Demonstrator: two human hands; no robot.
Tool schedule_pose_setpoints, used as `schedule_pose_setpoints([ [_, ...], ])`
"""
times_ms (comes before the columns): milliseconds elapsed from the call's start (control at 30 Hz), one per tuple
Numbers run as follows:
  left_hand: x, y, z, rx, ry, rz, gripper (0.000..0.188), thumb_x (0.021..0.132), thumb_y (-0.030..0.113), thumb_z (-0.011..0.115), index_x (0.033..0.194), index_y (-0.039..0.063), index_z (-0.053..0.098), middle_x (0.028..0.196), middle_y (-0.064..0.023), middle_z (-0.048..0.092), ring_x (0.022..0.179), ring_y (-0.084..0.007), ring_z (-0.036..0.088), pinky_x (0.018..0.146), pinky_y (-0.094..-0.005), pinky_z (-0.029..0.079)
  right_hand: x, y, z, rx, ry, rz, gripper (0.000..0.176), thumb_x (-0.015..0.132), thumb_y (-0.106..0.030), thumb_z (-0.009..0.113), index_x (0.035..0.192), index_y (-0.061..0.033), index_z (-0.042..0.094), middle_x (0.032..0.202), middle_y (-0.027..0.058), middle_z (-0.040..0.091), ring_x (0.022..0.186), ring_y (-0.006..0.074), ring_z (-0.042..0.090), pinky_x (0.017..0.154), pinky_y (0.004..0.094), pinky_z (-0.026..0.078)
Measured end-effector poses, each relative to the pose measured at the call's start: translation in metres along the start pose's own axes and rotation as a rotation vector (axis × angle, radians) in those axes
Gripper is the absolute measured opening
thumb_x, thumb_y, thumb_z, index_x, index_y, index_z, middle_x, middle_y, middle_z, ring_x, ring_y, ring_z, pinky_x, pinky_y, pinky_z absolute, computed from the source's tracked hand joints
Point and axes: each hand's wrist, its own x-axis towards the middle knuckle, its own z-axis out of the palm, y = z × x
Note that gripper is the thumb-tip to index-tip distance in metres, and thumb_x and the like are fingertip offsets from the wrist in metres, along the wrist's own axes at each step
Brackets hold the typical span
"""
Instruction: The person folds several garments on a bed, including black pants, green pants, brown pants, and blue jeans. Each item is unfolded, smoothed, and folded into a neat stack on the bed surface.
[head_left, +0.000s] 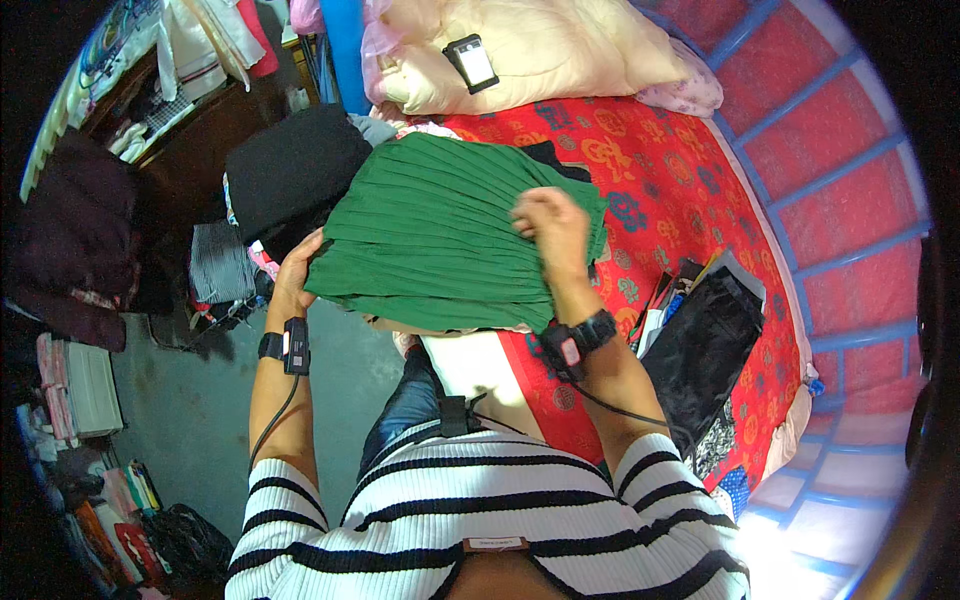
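A green pleated garment (427, 232) is spread out in front of me, its folds running from side to side. My left hand (298, 266) grips its left edge, with part of the fingers hidden by the fabric. Over the right part of the garment is my right hand (553, 225), blurred, its fingers curled. Whether those fingers pinch any cloth cannot be made out. Dark and beige fabric peeks out beneath the garment's far and near edges.
A red patterned bedspread (675, 180) covers the bed. On it lie folded black clothes (697, 352) at right and a cream quilt (555, 52) bearing a phone (474, 64). A black cloth pile (292, 172) stands left. Farther left is a white plastic box (94, 390).
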Motion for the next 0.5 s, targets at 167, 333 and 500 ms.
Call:
schedule_pose_setpoints([
  [167, -0.006, 0.000, 0.019, 0.045, 0.004, -0.072, 0.027, 0.087, 0.019, 0.062, 0.107, 0.001, 0.061, 0.099, -0.0099, 0.066, 0.083, -0.0214, 0.066, 0.076, -0.0351, 0.055, -0.007, 0.009, -0.063, -0.350, 0.517, -0.251, 0.052, 0.068, -0.022, 0.078, 0.109, 0.0027, 0.057, 0.107, 0.0126, 0.059, 0.098, 0.0219, 0.056, 0.087, 0.0327, 0.045],
  [333, 0.001, -0.008, 0.024, -0.003, 0.106, -0.053, 0.028, 0.081, 0.000, 0.062, 0.109, -0.004, 0.057, 0.100, -0.0146, 0.065, 0.082, -0.0261, 0.066, 0.076, -0.0416, 0.056, -0.019, 0.028, -0.066, -0.198, 0.290, 0.031, 0.067, 0.062, -0.012, 0.079, 0.120, 0.0045, 0.048, 0.113, 0.0167, 0.060, 0.100, 0.0246, 0.058, 0.091, 0.0331, 0.044],
  [500, -0.006, -0.004, 0.024, 0.036, 0.081, -0.011, 0.035, 0.082, 0.003, 0.061, 0.116, -0.002, 0.055, 0.107, -0.0151, 0.064, 0.090, -0.0275, 0.066, 0.081, -0.0437, 0.055, -0.008, 0.024, -0.065, -0.249, 0.172, -0.007, 0.051, 0.062, -0.003, 0.073, 0.109, 0.0032, 0.056, 0.096, 0.0112, 0.066, 0.084, 0.0205, 0.062, 0.081, 0.0319, 0.048],
])
